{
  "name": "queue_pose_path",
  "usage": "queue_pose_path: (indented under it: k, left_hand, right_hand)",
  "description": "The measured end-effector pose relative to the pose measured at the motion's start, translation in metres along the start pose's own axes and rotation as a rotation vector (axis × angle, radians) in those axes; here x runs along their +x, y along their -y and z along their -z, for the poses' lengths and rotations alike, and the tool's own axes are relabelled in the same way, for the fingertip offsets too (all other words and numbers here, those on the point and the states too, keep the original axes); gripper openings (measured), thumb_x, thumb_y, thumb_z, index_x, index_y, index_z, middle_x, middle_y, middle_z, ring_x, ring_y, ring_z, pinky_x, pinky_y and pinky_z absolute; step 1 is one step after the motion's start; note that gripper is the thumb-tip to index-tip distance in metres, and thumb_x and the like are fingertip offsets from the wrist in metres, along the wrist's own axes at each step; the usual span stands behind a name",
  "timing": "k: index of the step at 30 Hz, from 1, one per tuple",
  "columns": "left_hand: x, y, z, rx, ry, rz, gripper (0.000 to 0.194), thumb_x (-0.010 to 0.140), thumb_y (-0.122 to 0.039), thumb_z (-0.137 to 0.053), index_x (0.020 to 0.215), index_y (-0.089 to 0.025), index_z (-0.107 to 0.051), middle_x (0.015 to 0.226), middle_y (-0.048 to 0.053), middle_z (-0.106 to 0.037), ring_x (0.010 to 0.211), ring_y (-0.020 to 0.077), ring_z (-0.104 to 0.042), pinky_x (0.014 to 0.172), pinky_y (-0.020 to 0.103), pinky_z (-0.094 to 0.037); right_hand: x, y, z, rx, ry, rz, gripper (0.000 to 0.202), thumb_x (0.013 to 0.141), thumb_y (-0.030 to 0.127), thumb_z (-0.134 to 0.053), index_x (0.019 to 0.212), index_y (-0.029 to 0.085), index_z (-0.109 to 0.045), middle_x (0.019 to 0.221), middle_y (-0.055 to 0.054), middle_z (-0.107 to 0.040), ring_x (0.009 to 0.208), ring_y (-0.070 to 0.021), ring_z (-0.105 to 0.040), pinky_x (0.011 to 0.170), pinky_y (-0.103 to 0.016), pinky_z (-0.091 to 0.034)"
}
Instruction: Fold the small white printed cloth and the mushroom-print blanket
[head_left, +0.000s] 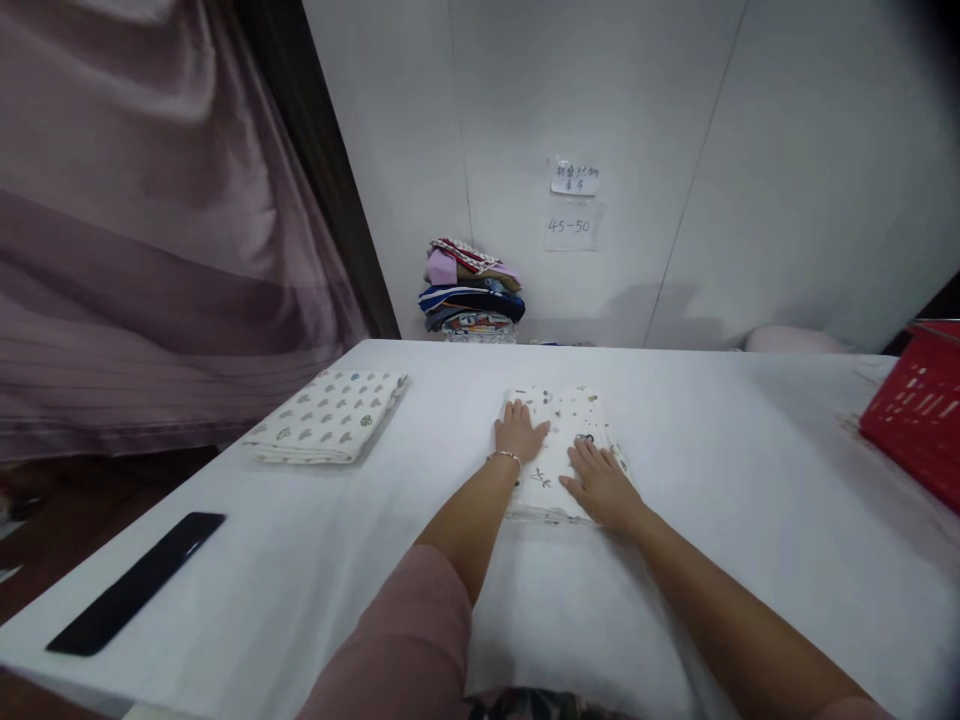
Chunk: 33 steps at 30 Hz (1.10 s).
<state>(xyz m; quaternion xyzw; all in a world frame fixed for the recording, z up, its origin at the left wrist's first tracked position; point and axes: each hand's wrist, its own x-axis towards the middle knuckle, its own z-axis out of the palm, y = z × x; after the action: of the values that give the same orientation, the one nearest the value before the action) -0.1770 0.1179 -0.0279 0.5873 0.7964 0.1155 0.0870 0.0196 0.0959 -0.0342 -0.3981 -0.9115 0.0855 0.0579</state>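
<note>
A folded white cloth (556,472) with small printed figures lies in front of me on the white table. My left hand (519,434) rests flat on its left part, fingers spread, a thin bracelet at the wrist. On the cloth's right side, my right hand (601,484) lies with its fingers stretched out. Neither hand grips anything; both palms face down on the fabric. Farther left sits another folded white cloth (330,415), patterned with small grey-green shapes, apart from both hands.
A flat black strip (139,583) lies at the table's left edge. Behind the white table (720,440) rises a stack of folded fabrics (472,290) by the wall. A red basket (919,410) stands at the right edge. A pinkish curtain (142,220) hangs at left; paper notes (574,228) are on the wall.
</note>
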Motion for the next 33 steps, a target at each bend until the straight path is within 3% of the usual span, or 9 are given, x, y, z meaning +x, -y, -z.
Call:
queue_pose_path:
  k: [5,10,12,15,20,24,29,33]
  left_hand:
    - [0.001,-0.005,0.011,-0.002,0.0,-0.003,0.069,0.084,-0.059,-0.025,0.138,-0.018,-0.03,0.152,0.006,-0.011,0.14,0.025,-0.004,0.109,0.049,-0.017]
    - [0.01,-0.01,0.015,0.022,-0.071,-0.027,0.067,0.085,-0.056,-0.025,0.138,-0.016,-0.031,0.152,0.008,-0.015,0.139,0.0257,-0.004,0.11,0.049,-0.011]
    - [0.015,-0.007,0.011,0.017,-0.055,-0.018,0.067,0.085,-0.056,-0.025,0.139,-0.016,-0.031,0.152,0.008,-0.014,0.139,0.0266,-0.006,0.11,0.049,-0.012]
    - [0.018,-0.002,0.002,0.01,-0.042,-0.014,0.068,0.085,-0.057,-0.024,0.14,-0.017,-0.028,0.152,0.006,-0.011,0.139,0.0267,-0.006,0.11,0.049,-0.015]
    - [0.018,0.0,-0.001,0.022,-0.045,-0.023,0.068,0.085,-0.057,-0.024,0.141,-0.017,-0.027,0.153,0.006,-0.01,0.139,0.0266,-0.005,0.11,0.049,-0.016]
    - [0.022,-0.007,0.005,0.041,-0.004,-0.005,0.068,0.085,-0.056,-0.024,0.14,-0.017,-0.029,0.152,0.007,-0.011,0.139,0.0283,-0.005,0.109,0.054,-0.011]
    - [0.038,-0.009,0.01,0.067,-0.074,-0.094,0.068,0.085,-0.058,-0.02,0.14,-0.018,-0.031,0.151,0.006,-0.018,0.139,0.0264,-0.004,0.111,0.049,0.0]
    - [0.047,0.001,0.004,0.021,-0.011,-0.011,0.071,0.084,-0.061,-0.019,0.142,-0.021,-0.026,0.152,0.002,-0.014,0.14,0.0258,-0.004,0.111,0.049,-0.01]
  right_hand:
    - [0.012,0.006,0.021,0.056,0.128,-0.063,0.068,0.088,0.051,-0.032,0.141,0.01,-0.029,0.15,-0.014,-0.019,0.138,-0.0264,-0.013,0.11,-0.043,-0.013]
    - [0.066,0.004,0.046,0.0,-0.041,-0.086,0.065,0.089,0.045,-0.032,0.142,0.008,-0.024,0.151,-0.013,-0.017,0.139,-0.0255,-0.009,0.11,-0.04,-0.01]
    - [0.089,-0.007,0.043,-0.049,-0.087,-0.129,0.065,0.09,0.046,-0.03,0.142,0.007,-0.025,0.151,-0.014,-0.016,0.138,-0.026,-0.008,0.11,-0.041,-0.008]
    - [0.108,-0.03,0.027,-0.081,-0.06,-0.251,0.07,0.09,0.054,-0.024,0.141,0.006,-0.026,0.15,-0.016,-0.017,0.138,-0.0274,-0.009,0.109,-0.044,-0.009]
    - [0.109,-0.05,0.006,-0.067,-0.034,-0.288,0.076,0.088,0.061,-0.015,0.142,0.008,-0.025,0.151,-0.013,-0.015,0.138,-0.0258,-0.006,0.107,-0.047,-0.012]
    - [0.109,-0.048,0.007,-0.058,-0.017,-0.296,0.077,0.087,0.061,-0.015,0.142,0.008,-0.024,0.151,-0.013,-0.014,0.138,-0.0261,-0.006,0.107,-0.047,-0.015]
    - [0.11,-0.048,0.008,-0.071,-0.032,-0.283,0.077,0.088,0.061,-0.013,0.142,0.008,-0.025,0.151,-0.013,-0.016,0.138,-0.0259,-0.007,0.106,-0.047,-0.018]
    - [0.108,-0.049,0.006,-0.07,-0.024,-0.287,0.077,0.087,0.062,-0.011,0.142,0.01,-0.026,0.151,-0.012,-0.016,0.138,-0.0251,-0.007,0.106,-0.048,-0.018]
